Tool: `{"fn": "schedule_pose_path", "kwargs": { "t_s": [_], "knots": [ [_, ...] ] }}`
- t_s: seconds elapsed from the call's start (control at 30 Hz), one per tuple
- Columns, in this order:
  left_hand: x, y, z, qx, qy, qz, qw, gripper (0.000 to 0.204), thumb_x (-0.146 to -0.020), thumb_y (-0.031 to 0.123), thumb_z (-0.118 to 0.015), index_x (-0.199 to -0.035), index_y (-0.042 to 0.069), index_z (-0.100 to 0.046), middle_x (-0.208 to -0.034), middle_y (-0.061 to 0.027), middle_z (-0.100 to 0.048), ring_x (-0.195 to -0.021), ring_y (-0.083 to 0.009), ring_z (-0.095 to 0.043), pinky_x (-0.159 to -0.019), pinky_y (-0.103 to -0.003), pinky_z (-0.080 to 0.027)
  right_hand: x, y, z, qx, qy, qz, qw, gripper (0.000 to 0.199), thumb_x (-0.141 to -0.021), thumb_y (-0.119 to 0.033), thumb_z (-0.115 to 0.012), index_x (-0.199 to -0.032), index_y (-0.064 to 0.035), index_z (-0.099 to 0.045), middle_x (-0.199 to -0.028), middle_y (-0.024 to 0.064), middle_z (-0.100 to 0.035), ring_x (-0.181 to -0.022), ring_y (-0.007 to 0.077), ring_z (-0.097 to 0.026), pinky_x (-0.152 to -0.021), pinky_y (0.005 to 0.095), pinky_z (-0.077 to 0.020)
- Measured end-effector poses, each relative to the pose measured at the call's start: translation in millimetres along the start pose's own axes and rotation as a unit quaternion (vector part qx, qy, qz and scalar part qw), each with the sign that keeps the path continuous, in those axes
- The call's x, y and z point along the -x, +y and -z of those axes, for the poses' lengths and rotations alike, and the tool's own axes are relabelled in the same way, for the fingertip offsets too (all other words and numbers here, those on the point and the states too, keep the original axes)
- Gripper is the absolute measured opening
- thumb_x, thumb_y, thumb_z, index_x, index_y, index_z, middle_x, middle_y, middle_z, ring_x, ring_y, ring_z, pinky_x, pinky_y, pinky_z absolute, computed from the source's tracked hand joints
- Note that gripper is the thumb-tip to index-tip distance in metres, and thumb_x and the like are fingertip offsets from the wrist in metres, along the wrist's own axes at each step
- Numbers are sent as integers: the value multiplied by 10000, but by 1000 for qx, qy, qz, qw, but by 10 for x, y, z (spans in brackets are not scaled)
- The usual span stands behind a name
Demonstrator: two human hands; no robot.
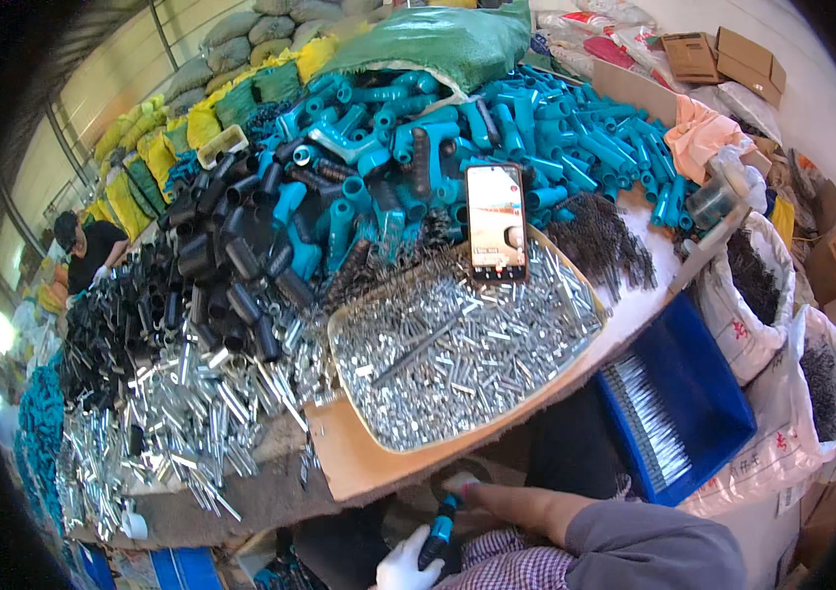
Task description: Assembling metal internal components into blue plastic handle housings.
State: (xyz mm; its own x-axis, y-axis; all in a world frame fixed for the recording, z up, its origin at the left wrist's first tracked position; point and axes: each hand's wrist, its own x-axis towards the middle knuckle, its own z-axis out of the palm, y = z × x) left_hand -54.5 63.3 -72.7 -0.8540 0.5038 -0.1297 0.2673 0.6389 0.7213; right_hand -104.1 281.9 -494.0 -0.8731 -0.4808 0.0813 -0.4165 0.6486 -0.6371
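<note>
Low in the view, below the table's front edge, my left hand in a white glove is closed around a teal and black handle. The handle stands tilted, with its teal end up. At the upper end of that handle is my right hand, small and partly in shadow; its fingers cannot be made out. On the table above lies a shallow tray heaped with short silvery metal pins. A dark rod rests across the pins. A phone with a lit screen stands at the tray's far rim.
Teal plastic housings are piled behind the tray, with black sleeves and loose metal tubes at left. A blue bin holds a row of bright rods. Sacks stand at right. Another person works far left.
</note>
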Motion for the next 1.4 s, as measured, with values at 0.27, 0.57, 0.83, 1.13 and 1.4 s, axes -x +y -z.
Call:
{"fn": "schedule_pose_path", "kwargs": {
  "t_s": [0.27, 0.57, 0.83, 1.13, 1.4],
  "knots": [
    [190, -39, -234, -45, 47, 138, 988, 644, -772, 337, -768, -1357, 154, -570, -1109, -212, -667, -1020, -395, -646, -867, -449, -530, 71, 19, -858, 115, -303, -150, 934, 257, -854, -241, -597, -1026, -96, -722, -1022, 163, -709, -909, 309, -687, -757, 444, -537],
    [110, 53, -348, -55, 62, 132, 988, 616, -768, 300, -777, -1340, 180, -585, -1040, -223, -664, -969, -420, -643, -831, -475, -526, -218, -90, -1018, -25, -229, -263, 937, 361, -925, -295, -515, -1143, -84, -709, -1157, 179, -685, -1062, 308, -674, -889, 415, -523],
    [-218, 66, -655, -94, 134, 84, 983, 527, -826, 260, -751, -1312, 117, -607, -1060, -188, -706, -909, -344, -701, -841, -401, -559, -253, -555, -94, -175, -141, -353, 908, 432, -939, -394, -493, -1152, -82, -703, -1176, 203, -678, -1069, 333, -666, -908, 429, -505],
    [-494, -136, -649, -84, -37, 242, 966, 517, -792, 421, -694, -1147, 55, -608, -975, -244, -704, -900, -425, -683, -804, -493, -550, -678, -2019, 1851, -372, 63, -316, 871, 411, -870, -367, -661, -1147, -67, -709, -1150, 196, -696, -1067, 342, -668, -918, 400, -519],
    [-680, -137, -799, -64, -29, 270, 960, 484, -788, 301, -670, -1150, -9, -584, -966, -279, -697, -916, -445, -680, -805, -514, -546, -593, -1977, 1850, -235, 83, -293, 923, 374, -872, -383, -639, -1134, -132, -730, -1116, 182, -707, -1052, 361, -664, -951, 416, -516]
  ]
}}
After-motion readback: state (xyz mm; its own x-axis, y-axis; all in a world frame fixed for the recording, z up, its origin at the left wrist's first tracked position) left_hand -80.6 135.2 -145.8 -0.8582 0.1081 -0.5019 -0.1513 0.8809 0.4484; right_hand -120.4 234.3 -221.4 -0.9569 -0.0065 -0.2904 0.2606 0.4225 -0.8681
